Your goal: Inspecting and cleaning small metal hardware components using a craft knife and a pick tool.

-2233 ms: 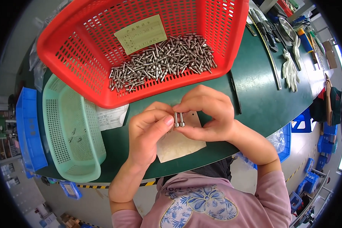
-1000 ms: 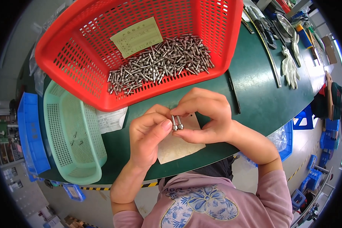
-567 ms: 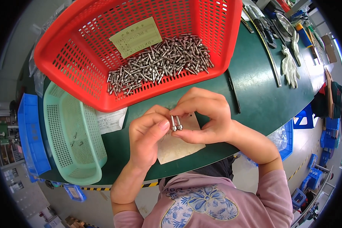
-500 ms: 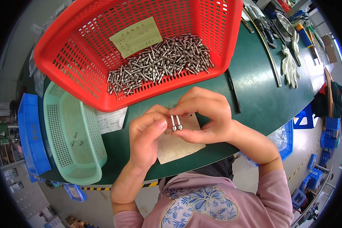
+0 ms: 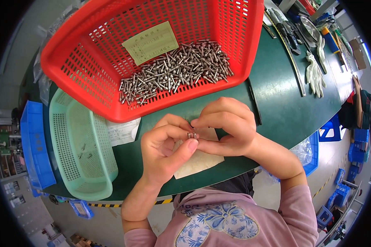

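Observation:
Two small metal bolts (image 5: 192,135) are held close together over the table, mostly covered by fingers so that only their heads show. My right hand (image 5: 231,125) is closed around them, with thumb and forefinger at opposite ends. From the other side my left hand (image 5: 167,144) pinches at the heads with thumb and forefinger. Beneath the hands lies a beige sheet (image 5: 200,162). Beyond them, a red perforated basket (image 5: 160,109) holds a heap of similar metal bolts (image 5: 175,70) and a yellowish paper card (image 5: 150,43).
Left of my hands stands a pale green basket (image 5: 105,181) with a few bolts inside, beside a printed paper (image 5: 123,131). A blue bin (image 5: 35,144) is farther left. White gloves (image 5: 315,76), a long metal strip (image 5: 292,61) and tools lie on the green table (image 5: 280,119) at right.
My left hand has moved right and its thumb and forefinger have closed on the bolt heads. The bolts, whose shanks showed before, are now mostly hidden and slightly higher.

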Demonstrator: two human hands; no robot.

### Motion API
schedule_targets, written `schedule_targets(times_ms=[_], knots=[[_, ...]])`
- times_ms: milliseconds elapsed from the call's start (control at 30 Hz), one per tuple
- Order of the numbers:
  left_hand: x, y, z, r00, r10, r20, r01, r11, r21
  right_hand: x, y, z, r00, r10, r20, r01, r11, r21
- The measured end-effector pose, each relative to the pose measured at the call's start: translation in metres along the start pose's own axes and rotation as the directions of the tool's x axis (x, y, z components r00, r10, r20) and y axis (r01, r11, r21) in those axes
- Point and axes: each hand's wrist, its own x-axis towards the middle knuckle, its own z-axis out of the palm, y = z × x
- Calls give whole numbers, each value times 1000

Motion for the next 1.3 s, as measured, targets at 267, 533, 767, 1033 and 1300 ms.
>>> schedule_targets(times_ms=[267,533,767,1033,1300], knots=[[0,0,2,994,112,-6,-109,980,166,-2,1,1,1000,-17,6,17,1000,4],[0,1,4,980,196,-25,-180,938,297,-3,1,1,1000,-15,18,15,1000,3],[1,0,4,964,265,-6,-240,882,406,-4,0,1,1000,-13,16,13,1000,-15],[-1,-4,3,999,-36,-17,33,992,-125,0,-2,-1,1000,2,-14,-2,1000,14],[-1,-6,0,990,-140,34,144,948,-283,2,-3,0,1000,4,-10,-4,1000,13]])
